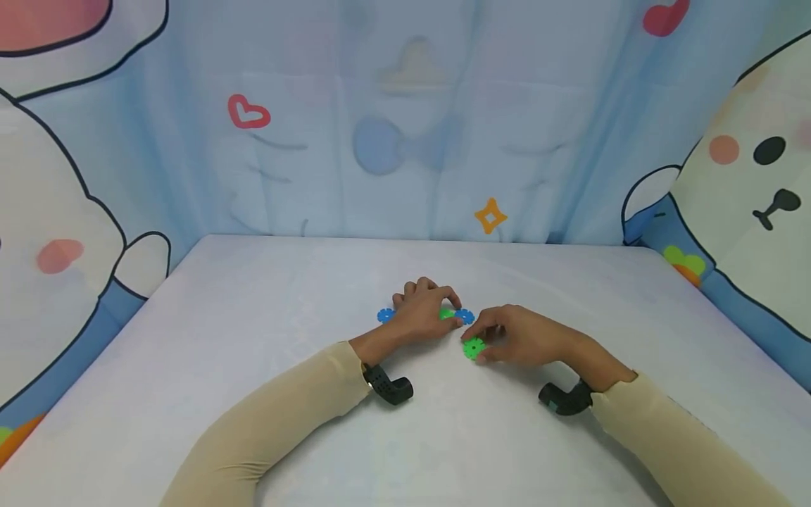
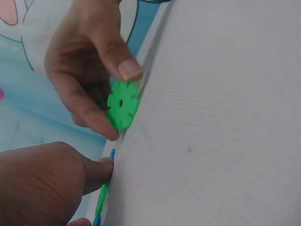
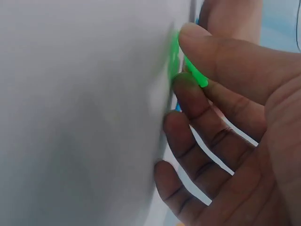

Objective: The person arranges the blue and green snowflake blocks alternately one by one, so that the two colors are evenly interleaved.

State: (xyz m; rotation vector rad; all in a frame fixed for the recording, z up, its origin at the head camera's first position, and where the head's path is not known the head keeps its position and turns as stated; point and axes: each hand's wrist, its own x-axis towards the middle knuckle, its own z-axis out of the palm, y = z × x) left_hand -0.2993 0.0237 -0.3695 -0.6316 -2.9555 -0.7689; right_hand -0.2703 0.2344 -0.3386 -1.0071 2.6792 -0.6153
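Note:
My right hand (image 1: pixel 529 336) pinches a round, notched green plastic disc (image 1: pixel 473 348) between thumb and fingers, a little above the table. In the left wrist view this green disc (image 2: pixel 123 106) shows a small central hole and slots around its rim. My left hand (image 1: pixel 420 314) grips a row of similar discs low at the tabletop. At the row's right end is a blue disc (image 1: pixel 467 316) beside a green disc (image 1: pixel 446 313); another blue disc (image 1: pixel 385 315) shows left of the hand. The palm hides the row's middle. The held green disc is apart from the row.
The white tabletop (image 1: pixel 304 296) stretches around both hands. A light blue curtain (image 1: pixel 304 183) with cartoon figures hangs behind its far edge. Each wrist wears a black band, the left band (image 1: pixel 388 385) and the right band (image 1: pixel 566 399).

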